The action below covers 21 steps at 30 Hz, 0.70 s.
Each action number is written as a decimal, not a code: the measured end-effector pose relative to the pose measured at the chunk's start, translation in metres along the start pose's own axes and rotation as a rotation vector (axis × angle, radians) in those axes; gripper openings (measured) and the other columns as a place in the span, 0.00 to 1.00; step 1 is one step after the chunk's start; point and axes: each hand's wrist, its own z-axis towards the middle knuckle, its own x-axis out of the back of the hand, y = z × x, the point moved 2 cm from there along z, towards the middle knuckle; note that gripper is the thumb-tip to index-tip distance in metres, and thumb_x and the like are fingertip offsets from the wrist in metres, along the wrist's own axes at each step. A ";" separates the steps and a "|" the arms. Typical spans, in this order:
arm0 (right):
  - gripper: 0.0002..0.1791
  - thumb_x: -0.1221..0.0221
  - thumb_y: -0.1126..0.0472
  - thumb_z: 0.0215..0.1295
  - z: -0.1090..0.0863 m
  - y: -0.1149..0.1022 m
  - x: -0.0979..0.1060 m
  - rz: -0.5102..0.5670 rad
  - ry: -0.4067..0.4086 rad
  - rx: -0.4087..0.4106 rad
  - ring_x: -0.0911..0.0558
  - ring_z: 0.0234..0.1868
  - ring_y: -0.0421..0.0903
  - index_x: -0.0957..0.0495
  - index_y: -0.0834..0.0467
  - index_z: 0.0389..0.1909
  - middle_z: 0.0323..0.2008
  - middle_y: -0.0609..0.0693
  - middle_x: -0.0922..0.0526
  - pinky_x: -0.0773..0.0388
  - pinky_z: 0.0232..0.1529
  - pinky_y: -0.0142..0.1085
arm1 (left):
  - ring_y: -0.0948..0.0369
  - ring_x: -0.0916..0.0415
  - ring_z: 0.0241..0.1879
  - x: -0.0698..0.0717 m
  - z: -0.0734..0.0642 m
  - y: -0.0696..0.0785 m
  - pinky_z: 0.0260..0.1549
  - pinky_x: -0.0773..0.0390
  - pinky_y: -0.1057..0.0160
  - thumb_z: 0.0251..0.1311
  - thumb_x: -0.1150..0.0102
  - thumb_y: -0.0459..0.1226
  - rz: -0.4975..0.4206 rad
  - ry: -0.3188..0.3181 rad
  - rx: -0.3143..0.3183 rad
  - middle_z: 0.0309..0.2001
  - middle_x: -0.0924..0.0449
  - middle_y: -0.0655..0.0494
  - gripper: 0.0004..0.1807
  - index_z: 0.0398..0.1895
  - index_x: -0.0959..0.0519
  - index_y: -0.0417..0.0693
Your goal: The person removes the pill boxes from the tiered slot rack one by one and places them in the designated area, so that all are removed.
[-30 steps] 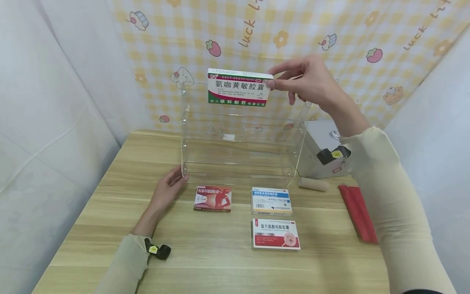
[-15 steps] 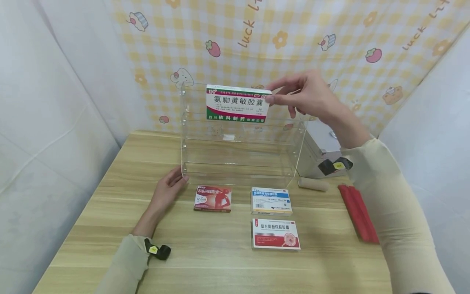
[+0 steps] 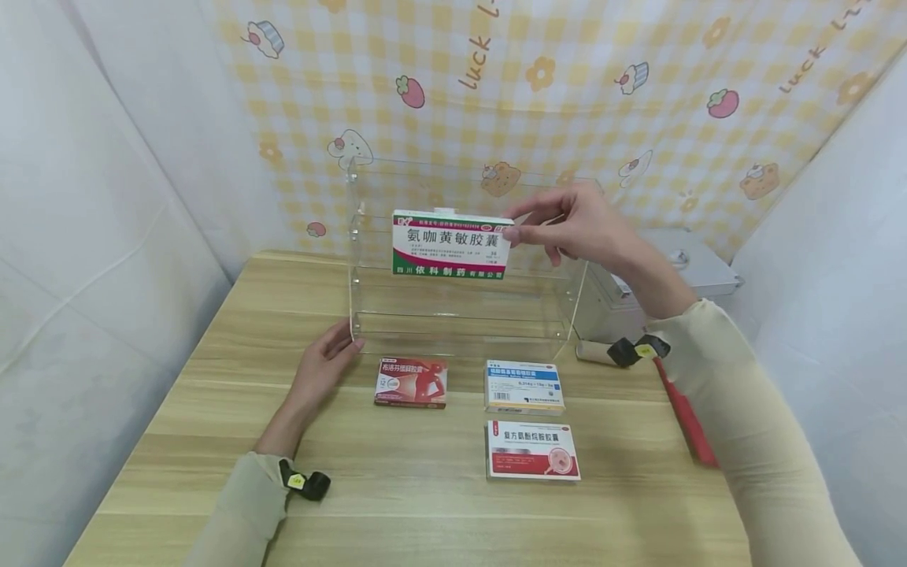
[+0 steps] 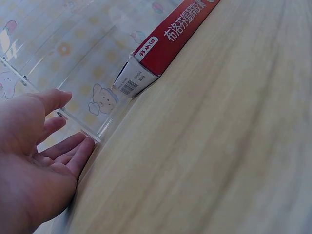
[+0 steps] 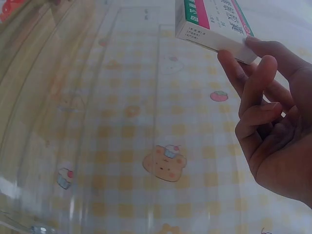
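Note:
My right hand (image 3: 577, 224) pinches the right end of a white, green and magenta medicine box (image 3: 451, 246). The box stands upright in front of the middle tiers of a clear acrylic display rack (image 3: 453, 344). In the right wrist view the thumb and fingers hold one end of the medicine box (image 5: 219, 29). At the rack's lower left corner my left hand (image 3: 327, 362) holds the edge of the side panel. The left wrist view shows the left hand (image 4: 44, 151) there, thumb and fingers at the panel edge. A red medicine box (image 3: 411, 383) lies just right of it.
A blue and white medicine box (image 3: 524, 387) and a white and red one (image 3: 533, 451) lie on the wooden table (image 3: 397, 512). At right are a silver metal case (image 3: 680, 264), a beige roll (image 3: 592, 352) and a red pouch (image 3: 687, 417), partly behind the sleeve.
My right hand has lowered the green and white medicine box from the rack's top to its middle tiers, drifting slightly left. The left hand has stayed at the rack's corner.

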 end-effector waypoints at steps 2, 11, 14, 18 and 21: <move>0.13 0.30 0.55 0.60 -0.003 0.002 -0.005 -0.006 -0.011 -0.014 0.31 0.11 0.47 0.14 0.52 0.45 0.32 0.54 0.13 0.47 0.09 0.33 | 0.46 0.39 0.68 0.000 0.002 -0.004 0.65 0.35 0.50 0.70 0.43 0.42 -0.001 -0.001 -0.003 0.71 0.40 0.41 0.34 0.74 0.41 0.44; 0.14 0.31 0.56 0.61 -0.015 0.017 -0.024 0.034 -0.069 -0.055 0.32 0.11 0.45 0.15 0.53 0.47 0.32 0.52 0.13 0.43 0.09 0.31 | 0.50 0.39 0.68 0.001 0.013 -0.031 0.65 0.34 0.52 0.66 0.41 0.52 0.014 0.027 -0.005 0.72 0.39 0.48 0.37 0.75 0.40 0.53; 0.14 0.31 0.53 0.60 -0.018 0.025 -0.029 0.051 -0.089 -0.054 0.32 0.11 0.46 0.14 0.51 0.46 0.30 0.53 0.13 0.43 0.09 0.31 | 0.50 0.39 0.68 0.001 0.013 -0.032 0.65 0.34 0.51 0.66 0.41 0.52 0.011 0.029 -0.006 0.72 0.39 0.47 0.38 0.75 0.40 0.52; 0.14 0.31 0.53 0.60 -0.021 0.037 -0.037 0.078 -0.113 -0.056 0.32 0.11 0.46 0.15 0.52 0.46 0.31 0.54 0.13 0.43 0.09 0.31 | 0.50 0.39 0.69 0.001 0.013 -0.031 0.65 0.34 0.52 0.66 0.41 0.51 -0.004 0.025 0.001 0.72 0.40 0.47 0.37 0.75 0.40 0.52; 0.14 0.31 0.53 0.61 -0.024 0.046 -0.044 0.093 -0.133 -0.070 0.31 0.11 0.45 0.15 0.53 0.46 0.33 0.53 0.12 0.41 0.09 0.31 | 0.49 0.40 0.69 0.001 0.012 -0.026 0.65 0.34 0.52 0.67 0.41 0.48 -0.021 0.016 0.007 0.72 0.40 0.46 0.36 0.75 0.41 0.50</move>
